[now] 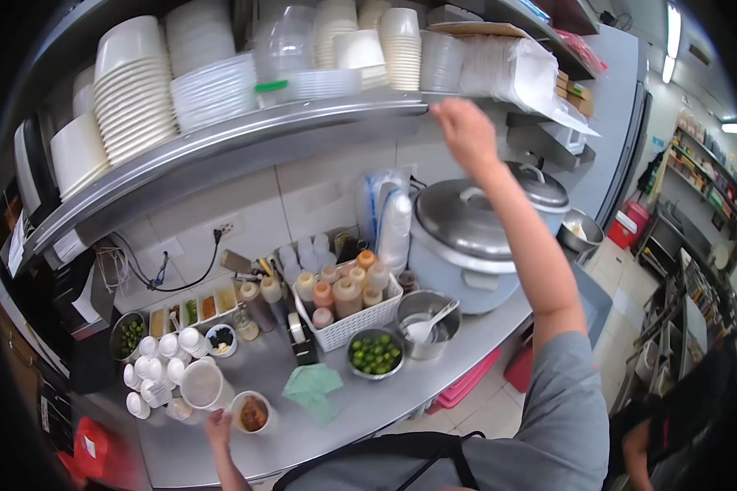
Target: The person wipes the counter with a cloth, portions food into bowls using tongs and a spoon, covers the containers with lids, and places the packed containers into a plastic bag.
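Observation:
My left hand [219,427] is low at the counter's front, its fingers closed at the lower edge of a translucent plastic tub [205,385]. Right beside it stands a white paper bowl [254,412] with brown food inside. My right hand [467,135] is raised at the front edge of the overhead shelf [303,114], near stacked containers. Its fingers are curled together; whether anything small is between them I cannot make out. Several white lidded cups [151,368] stand to the left of the tub.
A white basket [340,334] of sauce bottles, a bowl of green limes [375,353], a metal pot with a ladle [427,327] and a green cloth [313,389] are on the counter. Large lidded cookers [467,237] stand at right. Another person's arm [637,454] shows at lower right.

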`<state>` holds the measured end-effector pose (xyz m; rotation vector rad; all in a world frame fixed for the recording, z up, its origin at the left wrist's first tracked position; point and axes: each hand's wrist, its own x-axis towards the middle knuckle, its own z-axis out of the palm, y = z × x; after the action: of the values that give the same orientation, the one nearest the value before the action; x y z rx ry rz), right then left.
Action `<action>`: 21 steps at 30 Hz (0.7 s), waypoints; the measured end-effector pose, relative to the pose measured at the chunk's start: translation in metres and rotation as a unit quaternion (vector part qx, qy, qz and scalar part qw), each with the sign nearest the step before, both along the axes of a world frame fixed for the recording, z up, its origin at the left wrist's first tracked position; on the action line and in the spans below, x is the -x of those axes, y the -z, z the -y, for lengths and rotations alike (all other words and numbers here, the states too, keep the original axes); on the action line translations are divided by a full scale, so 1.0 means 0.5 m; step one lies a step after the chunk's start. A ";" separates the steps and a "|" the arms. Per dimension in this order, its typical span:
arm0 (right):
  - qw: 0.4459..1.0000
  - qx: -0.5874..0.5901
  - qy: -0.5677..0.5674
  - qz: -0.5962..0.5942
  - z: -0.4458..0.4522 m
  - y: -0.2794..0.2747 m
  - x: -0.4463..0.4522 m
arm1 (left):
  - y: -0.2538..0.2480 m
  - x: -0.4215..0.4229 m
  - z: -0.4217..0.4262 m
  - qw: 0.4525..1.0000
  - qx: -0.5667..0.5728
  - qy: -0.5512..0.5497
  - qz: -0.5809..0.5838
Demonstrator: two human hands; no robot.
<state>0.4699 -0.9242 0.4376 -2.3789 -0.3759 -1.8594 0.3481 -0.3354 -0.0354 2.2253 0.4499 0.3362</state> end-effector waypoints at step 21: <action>0.953 -0.004 0.302 0.001 0.411 -0.385 -0.224 | -0.257 -0.037 0.348 0.962 -0.074 -0.084 0.248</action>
<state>0.5818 -1.1297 0.6302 -2.6868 0.4149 -2.0593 0.3668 -0.5094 0.0933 2.1448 0.3474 1.0178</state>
